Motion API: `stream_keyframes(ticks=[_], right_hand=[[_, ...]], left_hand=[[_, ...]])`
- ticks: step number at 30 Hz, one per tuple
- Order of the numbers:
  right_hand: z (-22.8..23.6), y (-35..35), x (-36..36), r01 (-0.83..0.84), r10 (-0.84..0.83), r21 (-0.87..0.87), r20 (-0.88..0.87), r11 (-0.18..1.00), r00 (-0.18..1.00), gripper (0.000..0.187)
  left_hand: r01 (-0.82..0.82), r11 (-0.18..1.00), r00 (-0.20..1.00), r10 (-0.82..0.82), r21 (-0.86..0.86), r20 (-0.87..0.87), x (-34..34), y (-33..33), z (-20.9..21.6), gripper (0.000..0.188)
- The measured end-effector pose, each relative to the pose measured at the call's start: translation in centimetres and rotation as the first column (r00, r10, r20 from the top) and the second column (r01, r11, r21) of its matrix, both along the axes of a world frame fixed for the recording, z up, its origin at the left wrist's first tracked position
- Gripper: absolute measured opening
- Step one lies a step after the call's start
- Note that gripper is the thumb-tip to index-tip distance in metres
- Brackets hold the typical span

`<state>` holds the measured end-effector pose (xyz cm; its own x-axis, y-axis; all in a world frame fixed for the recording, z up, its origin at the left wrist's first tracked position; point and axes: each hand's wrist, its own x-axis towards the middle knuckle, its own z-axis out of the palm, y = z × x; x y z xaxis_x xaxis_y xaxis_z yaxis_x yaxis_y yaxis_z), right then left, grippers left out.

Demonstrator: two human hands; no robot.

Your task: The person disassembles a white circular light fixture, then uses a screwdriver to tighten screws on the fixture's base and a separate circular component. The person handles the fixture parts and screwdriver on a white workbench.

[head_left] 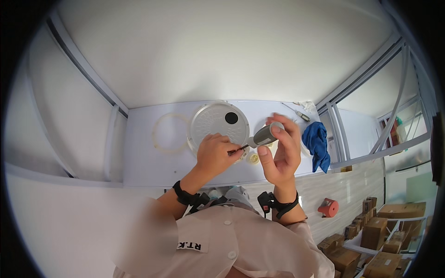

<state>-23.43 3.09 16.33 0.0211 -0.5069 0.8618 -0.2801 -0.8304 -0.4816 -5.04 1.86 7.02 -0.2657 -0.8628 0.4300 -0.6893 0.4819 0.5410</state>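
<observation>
A round silver-white disc-shaped part [204, 121] with a raised pattern and a black round spot lies on the white table. A screwdriver [264, 135] with a grey handle slants over its near right edge, dark shaft pointing left. My right hand [283, 157] has the handle between thumb and fingers, the fingers loosely curved around its end. At the other end, my left hand [214, 153] rests over the disc's near rim, its fingertips closed around the shaft near the tip. The tip itself is hidden. A small dish with yellowish contents [253, 158] stands just below the handle.
A thin pale ring [155, 134] lies left of the disc. A second screwdriver [301, 116] is at the far right, behind a crumpled blue cloth [316, 146]. Framed panels flank the table. A red stool [328, 207] and cardboard boxes [373, 233] stand at lower right.
</observation>
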Motion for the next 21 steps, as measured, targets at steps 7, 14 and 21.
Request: stream_keyframes(ticks=[7, 14, 21], right_hand=[[-1.3, -0.6, -0.9, -0.107, 0.103, 0.066, 0.062, 0.992, 0.993, 0.033], [0.6, -0.5, -0.2, -0.046, 0.051, 0.065, -0.069, 0.997, 0.996, 0.042], [-0.4, -0.1, 0.2, -0.129, 0.094, 0.225, 0.159, 0.966, 0.983, 0.044]], left_hand=[[0.028, 1.000, 0.999, -0.028, -0.008, -0.026, 0.2, 0.1, -0.3, 0.011], [0.011, 0.999, 1.000, -0.011, -0.033, -0.007, 0.1, 0.2, -0.3, 0.009], [0.020, 0.999, 1.000, -0.020, -0.037, -0.005, 0.2, 0.1, -0.3, 0.008]])
